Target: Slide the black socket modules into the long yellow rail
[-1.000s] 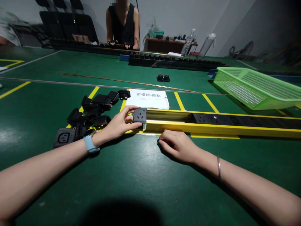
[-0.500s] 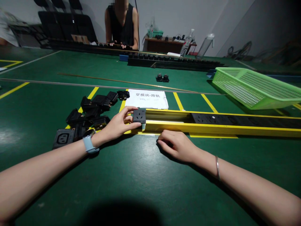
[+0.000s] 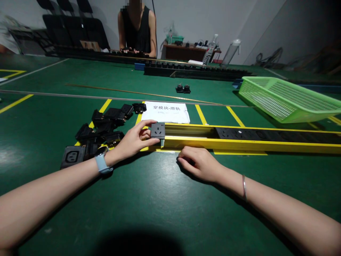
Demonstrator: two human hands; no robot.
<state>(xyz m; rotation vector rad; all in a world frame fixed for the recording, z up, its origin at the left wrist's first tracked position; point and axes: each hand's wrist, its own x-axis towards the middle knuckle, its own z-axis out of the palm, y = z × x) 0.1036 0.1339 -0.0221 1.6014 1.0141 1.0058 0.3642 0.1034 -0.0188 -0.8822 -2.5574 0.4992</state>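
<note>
Between thumb and fingers, my left hand grips a black socket module at the left end of a yellow rail. The module's right edge meets the rail's open end. Further right, a row of black socket modules sits inside the channel, with a gap between it and the held one. My right hand rests on the green table just in front of the rail, its fingers curled; whether anything is inside them is hidden. A pile of loose black modules lies left of the rail, behind my left wrist.
A white paper sign lies behind the rail. At the right is a green plastic basket. Two black parts and a thin brass strip lie farther back. Across the table, a person works at a long black rail.
The view has shifted very slightly. Both hands and the held socket module keep nearly the same place against the rail.
</note>
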